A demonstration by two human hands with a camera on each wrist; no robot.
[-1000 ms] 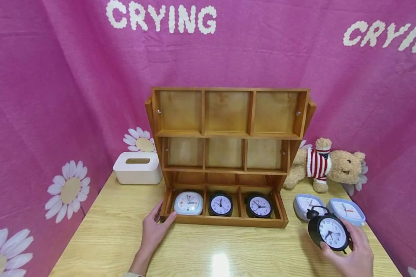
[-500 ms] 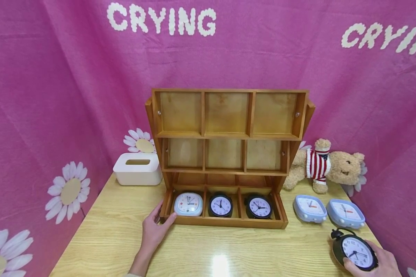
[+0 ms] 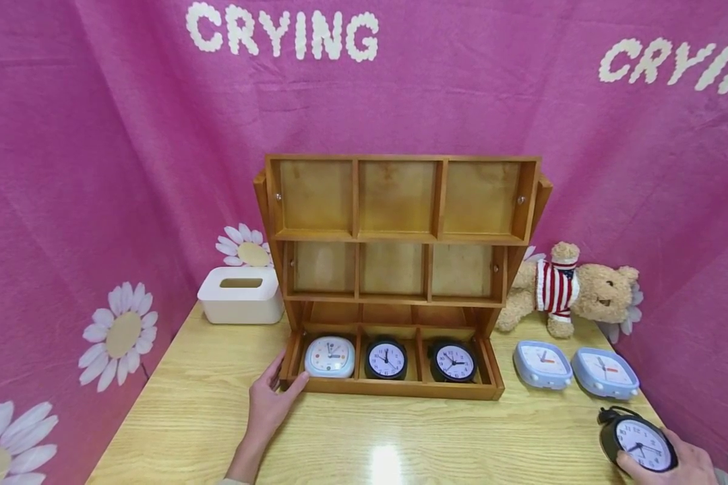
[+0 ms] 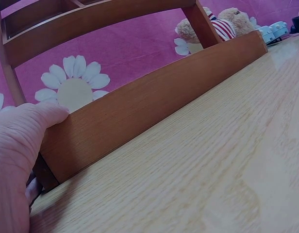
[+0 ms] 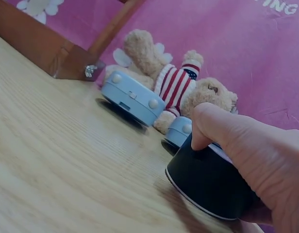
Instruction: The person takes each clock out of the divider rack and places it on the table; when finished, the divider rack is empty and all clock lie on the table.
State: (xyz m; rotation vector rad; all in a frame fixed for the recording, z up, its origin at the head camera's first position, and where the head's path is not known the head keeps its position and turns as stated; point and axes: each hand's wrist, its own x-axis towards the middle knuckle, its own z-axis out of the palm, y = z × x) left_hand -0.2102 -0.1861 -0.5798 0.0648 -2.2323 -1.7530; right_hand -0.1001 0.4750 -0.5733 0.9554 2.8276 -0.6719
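Note:
At the front right of the table, my right hand grips a black twin-bell alarm clock with its white dial facing up. The right wrist view shows my thumb over the rim of the black clock, close above the tabletop. My left hand holds the lower left corner of a wooden display shelf, thumb on the front board and fingers round the side. The bottom row holds a pale blue clock at left, a black clock in the middle and another black clock at right.
Right of the shelf lie two light blue clocks, one nearer and one farther right. Behind them a teddy bear in a striped shirt lies on its side. A white tissue box stands back left. Pink cloth hangs behind.
My right hand has carried the black alarm clock right and toward the table's front, away from the light blue clocks, lowering it. My left hand stays on the shelf corner.

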